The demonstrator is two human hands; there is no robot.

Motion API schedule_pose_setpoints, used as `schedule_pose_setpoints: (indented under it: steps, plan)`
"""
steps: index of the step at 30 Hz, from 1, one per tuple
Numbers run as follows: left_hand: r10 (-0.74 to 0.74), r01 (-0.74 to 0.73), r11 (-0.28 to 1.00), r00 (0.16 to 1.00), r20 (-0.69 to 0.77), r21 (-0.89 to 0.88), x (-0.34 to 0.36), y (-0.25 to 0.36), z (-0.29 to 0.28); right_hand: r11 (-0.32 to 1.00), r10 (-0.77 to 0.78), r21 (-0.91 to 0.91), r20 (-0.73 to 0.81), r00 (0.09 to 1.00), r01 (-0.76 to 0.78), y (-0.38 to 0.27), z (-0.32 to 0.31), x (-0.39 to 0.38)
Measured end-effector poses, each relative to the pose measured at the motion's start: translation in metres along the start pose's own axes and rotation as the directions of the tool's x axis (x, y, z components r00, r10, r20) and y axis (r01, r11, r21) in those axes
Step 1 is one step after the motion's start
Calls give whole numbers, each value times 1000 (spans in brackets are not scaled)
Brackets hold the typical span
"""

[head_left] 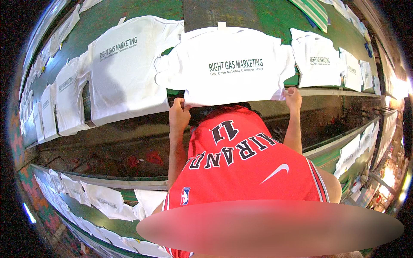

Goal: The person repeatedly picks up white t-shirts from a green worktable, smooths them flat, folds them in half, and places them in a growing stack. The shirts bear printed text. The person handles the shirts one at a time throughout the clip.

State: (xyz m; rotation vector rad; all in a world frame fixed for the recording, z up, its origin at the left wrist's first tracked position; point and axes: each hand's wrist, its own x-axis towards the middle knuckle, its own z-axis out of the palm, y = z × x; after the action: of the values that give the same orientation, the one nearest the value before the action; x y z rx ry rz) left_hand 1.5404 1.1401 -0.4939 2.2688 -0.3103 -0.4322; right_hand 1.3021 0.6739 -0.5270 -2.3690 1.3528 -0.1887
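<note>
A white T-shirt (236, 47) with dark lettering printed across it lies spread out on the long green table (157, 8), its hem toward me. At the hem's left corner, my left hand (179, 114) has its fingers closed on the fabric. My right hand (293, 99) pinches the opposite corner of the same hem. Between the two hands the hem is stretched fairly straight along the table's near edge. A small pale tab (221, 26) shows at the shirt's collar.
Another printed white T-shirt (124, 73) lies close on the left, and one more (318, 58) on the right. Several others continue both ways. Behind me, past the dark aisle floor (107, 157), a second table holds white shirts (107, 202). A green striped cloth (312, 13) lies farther off.
</note>
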Motion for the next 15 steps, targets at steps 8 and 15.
schedule_pose_setpoints:
  steps: [8, 15]
  plan:
    - [-173, 171, 973, 985, -3, 157, 18, -2, 9, 938, -218, 219, -222, 950, 267, -88, 56, 157]
    - [-373, 373, 928, 927, 32, 7, 26, -5, 9, 958, -93, 273, 3, 996, 89, -175, 113, 300]
